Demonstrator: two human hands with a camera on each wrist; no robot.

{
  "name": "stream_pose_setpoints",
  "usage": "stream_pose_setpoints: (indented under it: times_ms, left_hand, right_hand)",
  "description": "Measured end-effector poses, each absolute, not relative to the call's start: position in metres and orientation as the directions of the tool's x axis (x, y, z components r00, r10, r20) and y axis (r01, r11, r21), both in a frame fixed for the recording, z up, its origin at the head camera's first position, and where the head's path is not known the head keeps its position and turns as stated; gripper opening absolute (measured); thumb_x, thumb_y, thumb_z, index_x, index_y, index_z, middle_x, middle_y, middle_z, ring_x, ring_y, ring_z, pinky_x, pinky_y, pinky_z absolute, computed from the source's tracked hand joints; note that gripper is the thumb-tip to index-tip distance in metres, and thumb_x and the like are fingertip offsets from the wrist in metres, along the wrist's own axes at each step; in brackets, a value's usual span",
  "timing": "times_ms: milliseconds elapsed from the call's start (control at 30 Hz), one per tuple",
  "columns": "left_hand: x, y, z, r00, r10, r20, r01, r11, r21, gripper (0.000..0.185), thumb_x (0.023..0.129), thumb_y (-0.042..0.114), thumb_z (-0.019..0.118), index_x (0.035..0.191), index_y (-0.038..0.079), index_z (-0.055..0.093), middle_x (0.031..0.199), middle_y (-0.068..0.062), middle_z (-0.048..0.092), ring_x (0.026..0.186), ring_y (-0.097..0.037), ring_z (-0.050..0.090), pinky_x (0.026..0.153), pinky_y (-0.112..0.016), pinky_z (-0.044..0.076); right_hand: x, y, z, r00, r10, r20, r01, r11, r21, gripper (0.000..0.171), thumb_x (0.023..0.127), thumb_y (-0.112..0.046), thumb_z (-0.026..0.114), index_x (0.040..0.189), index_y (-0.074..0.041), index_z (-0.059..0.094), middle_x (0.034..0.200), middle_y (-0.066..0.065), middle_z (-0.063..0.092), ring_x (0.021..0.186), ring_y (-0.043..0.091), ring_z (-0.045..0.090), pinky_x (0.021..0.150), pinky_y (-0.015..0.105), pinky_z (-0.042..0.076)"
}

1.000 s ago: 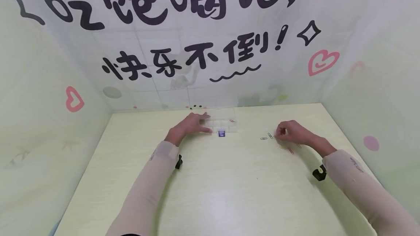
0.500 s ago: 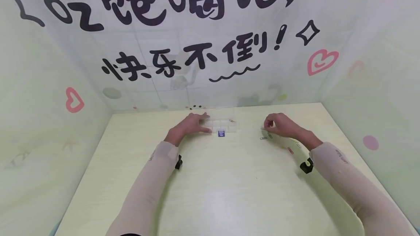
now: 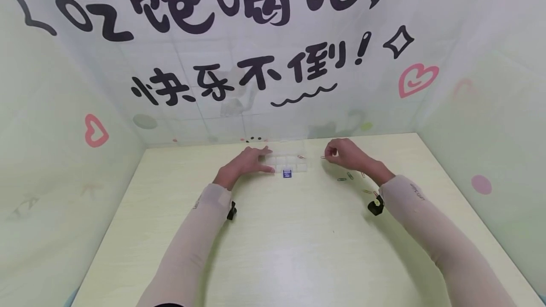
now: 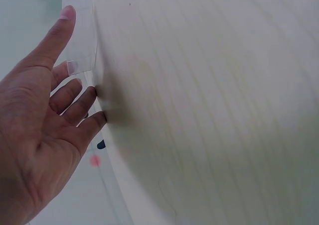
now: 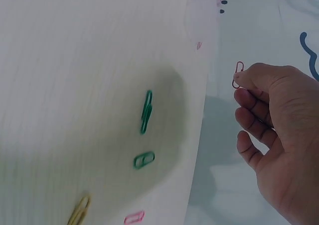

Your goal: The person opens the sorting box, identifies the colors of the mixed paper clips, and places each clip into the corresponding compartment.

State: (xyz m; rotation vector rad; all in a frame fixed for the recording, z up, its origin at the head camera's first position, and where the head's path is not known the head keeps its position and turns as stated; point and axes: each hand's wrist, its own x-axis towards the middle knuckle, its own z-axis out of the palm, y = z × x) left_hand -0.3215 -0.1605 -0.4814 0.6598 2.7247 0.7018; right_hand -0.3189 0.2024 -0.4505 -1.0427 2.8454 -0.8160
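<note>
My right hand point(image 3: 346, 153) pinches a red paper clip point(image 5: 239, 75) between thumb and index finger, in the air to the right of a clear plastic compartment box point(image 3: 301, 168). My left hand point(image 3: 247, 161) holds that box at its left end, thumb on the front side and fingers toward the back; the left wrist view shows the thumb and index finger on either side of the box's corner point(image 4: 79, 60). The lid stands raised at the back. One red paper clip point(image 3: 301, 157) lies in a back right compartment. A blue label point(image 3: 287, 173) marks the box front.
On the table right of the box lie two green paper clips point(image 5: 146, 112), a yellow one point(image 5: 79, 211) and a pink one point(image 5: 134, 217). Another red clip point(image 3: 376, 194) is partly hidden by the right wrist strap. A printed curtain point(image 3: 273, 122) rises behind the table.
My right hand has moved left from the loose clips toward the box, carrying a paper clip. The left hand stays at the box, which has not moved.
</note>
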Motion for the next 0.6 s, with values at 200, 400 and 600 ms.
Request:
stream_pose_setpoints:
  times_ms: [200, 400, 600]
  left_hand:
    - [-0.321, -0.160, -0.481, -0.865, 0.487, -0.118, 0.373, 0.783, 0.498, 0.084, 0.090, 0.046, 0.084, 0.157, 0.006, 0.050, 0.166, -0.017, 0.037, 0.156, -0.037, 0.033, 0.128, -0.048, 0.031]
    - [-0.321, -0.160, -0.481, -0.864, 0.489, -0.116, 0.379, 0.786, 0.489, 0.084, 0.090, 0.045, 0.084, 0.156, 0.006, 0.051, 0.166, -0.018, 0.038, 0.156, -0.037, 0.034, 0.127, -0.049, 0.032]
    - [-0.322, -0.159, -0.483, -0.869, 0.482, -0.115, 0.368, 0.783, 0.502, 0.083, 0.089, 0.043, 0.085, 0.156, 0.006, 0.051, 0.166, -0.018, 0.038, 0.156, -0.037, 0.032, 0.128, -0.048, 0.031]
  right_hand:
    - [-0.325, 0.183, -0.449, -0.793, -0.587, 0.161, -0.580, 0.649, -0.492, 0.005, 0.094, 0.000, 0.070, 0.090, -0.002, 0.073, 0.087, 0.007, 0.071, 0.083, 0.021, 0.063, 0.079, 0.041, 0.056]
    - [-0.331, 0.168, -0.453, -0.808, -0.569, 0.152, -0.557, 0.653, -0.513, 0.004, 0.093, -0.001, 0.070, 0.092, 0.000, 0.073, 0.088, 0.008, 0.072, 0.083, 0.022, 0.064, 0.080, 0.040, 0.056]
    - [-0.339, 0.155, -0.464, -0.822, -0.548, 0.152, -0.537, 0.658, -0.528, 0.004, 0.093, -0.003, 0.071, 0.092, 0.000, 0.075, 0.087, 0.008, 0.073, 0.079, 0.019, 0.063, 0.076, 0.035, 0.055]
